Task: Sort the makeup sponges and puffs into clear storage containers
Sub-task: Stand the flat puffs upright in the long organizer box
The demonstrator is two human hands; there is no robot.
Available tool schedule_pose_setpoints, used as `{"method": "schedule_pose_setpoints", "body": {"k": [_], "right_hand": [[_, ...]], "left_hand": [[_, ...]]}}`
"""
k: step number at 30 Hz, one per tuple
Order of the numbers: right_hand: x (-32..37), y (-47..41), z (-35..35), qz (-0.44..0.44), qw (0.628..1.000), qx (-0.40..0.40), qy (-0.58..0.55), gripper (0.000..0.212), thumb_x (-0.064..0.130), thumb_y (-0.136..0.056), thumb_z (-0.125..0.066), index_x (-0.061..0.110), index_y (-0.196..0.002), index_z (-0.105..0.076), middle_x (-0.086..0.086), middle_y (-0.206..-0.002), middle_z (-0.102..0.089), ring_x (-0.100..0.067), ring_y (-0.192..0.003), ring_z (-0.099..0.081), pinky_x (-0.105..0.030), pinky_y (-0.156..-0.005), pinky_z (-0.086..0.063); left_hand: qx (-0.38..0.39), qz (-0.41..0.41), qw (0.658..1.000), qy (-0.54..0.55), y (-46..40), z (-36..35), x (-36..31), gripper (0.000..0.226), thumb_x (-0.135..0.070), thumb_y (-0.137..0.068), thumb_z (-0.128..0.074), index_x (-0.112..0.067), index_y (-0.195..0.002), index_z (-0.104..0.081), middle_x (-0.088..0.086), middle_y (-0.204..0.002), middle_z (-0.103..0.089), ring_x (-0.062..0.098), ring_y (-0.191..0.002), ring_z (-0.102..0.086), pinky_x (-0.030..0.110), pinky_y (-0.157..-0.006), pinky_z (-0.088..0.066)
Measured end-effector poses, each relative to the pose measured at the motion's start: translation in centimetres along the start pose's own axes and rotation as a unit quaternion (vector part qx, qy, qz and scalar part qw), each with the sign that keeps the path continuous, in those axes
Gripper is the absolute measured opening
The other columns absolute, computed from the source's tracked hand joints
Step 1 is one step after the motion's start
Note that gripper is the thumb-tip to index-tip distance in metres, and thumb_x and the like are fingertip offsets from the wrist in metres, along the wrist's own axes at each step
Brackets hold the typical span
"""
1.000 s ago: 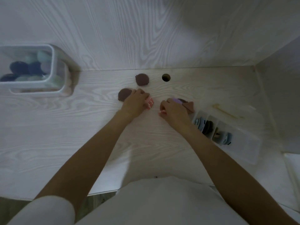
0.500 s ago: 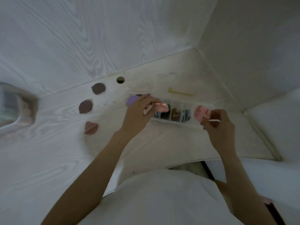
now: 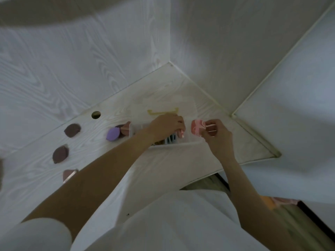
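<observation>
Pink marbled sponge pinched above the clear divided container; purple sponge lies beside it.

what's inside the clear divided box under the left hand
In the clear divided box, a few upright dark and blue-grey puffs show in one compartment. The left hand, holding a pink sponge, covers the compartments further left.

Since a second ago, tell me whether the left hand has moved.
Yes. The left hand left the desk by the brown puffs and now reaches over the divided clear container, gripping a pink sponge.
</observation>
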State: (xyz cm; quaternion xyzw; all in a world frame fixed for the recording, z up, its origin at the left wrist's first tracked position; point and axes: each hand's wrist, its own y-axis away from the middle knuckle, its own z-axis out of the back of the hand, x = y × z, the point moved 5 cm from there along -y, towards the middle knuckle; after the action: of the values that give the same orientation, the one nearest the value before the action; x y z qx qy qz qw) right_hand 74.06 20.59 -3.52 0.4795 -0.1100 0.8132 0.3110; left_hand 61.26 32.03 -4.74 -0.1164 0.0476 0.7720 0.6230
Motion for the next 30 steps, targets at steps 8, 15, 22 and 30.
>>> {"method": "schedule_pose_setpoints", "body": {"k": [8, 15, 22, 30], "right_hand": [[0.4, -0.1, -1.5, 0.037, 0.999, 0.007, 0.030, 0.022, 0.017, -0.083, -0.069, 0.010, -0.102, -0.060, 0.004, -0.080, -0.062, 0.004, -0.064, -0.054, -0.002, -0.056, -0.042], [2.5, 0.0, -4.6, 0.119, 0.973, -0.006, 0.196, 0.026, 0.037, -0.093, -0.053, 0.012, -0.092, -0.060, 0.000, -0.075, -0.067, -0.016, -0.064, -0.062, -0.027, -0.059, -0.048], [3.0, -0.1, -7.1, 0.125, 0.895, 0.037, 0.428, 0.026, 0.026, -0.099, -0.040, 0.010, -0.093, -0.060, -0.009, -0.085, -0.065, -0.019, -0.067, -0.049, -0.026, -0.050, -0.026], [2.0, 1.1, -8.4, 0.140, 0.922, 0.099, 0.347, 0.032, 0.040, -0.095, -0.047, 0.018, -0.096, -0.070, -0.004, -0.086, -0.071, -0.021, -0.073, -0.065, -0.029, -0.060, -0.047]], "left_hand": [[0.101, 0.018, 0.993, -0.052, 2.1, -2.5, 1.0, 0.030, -0.020, -0.091, -0.049, -0.018, -0.120, -0.058, 0.001, -0.132, -0.056, 0.013, -0.130, -0.042, 0.033, -0.112, -0.013], [0.027, -0.015, 0.994, -0.101, 2.3, -0.5, 0.8, 0.017, -0.028, -0.077, -0.056, -0.027, -0.076, -0.074, -0.005, -0.089, -0.071, 0.021, -0.092, -0.066, 0.035, -0.088, -0.048], [-0.013, 0.006, 0.994, -0.107, 2.7, -0.4, 0.9, 0.023, -0.031, -0.080, -0.052, -0.027, -0.079, -0.075, -0.010, -0.082, -0.071, 0.017, -0.085, -0.065, 0.032, -0.089, -0.042], [-0.075, 0.035, 0.992, -0.098, 4.3, -0.1, 1.9, 0.030, -0.038, -0.083, -0.048, -0.026, -0.078, -0.074, -0.012, -0.080, -0.071, 0.019, -0.078, -0.060, 0.029, -0.080, -0.032]]}}
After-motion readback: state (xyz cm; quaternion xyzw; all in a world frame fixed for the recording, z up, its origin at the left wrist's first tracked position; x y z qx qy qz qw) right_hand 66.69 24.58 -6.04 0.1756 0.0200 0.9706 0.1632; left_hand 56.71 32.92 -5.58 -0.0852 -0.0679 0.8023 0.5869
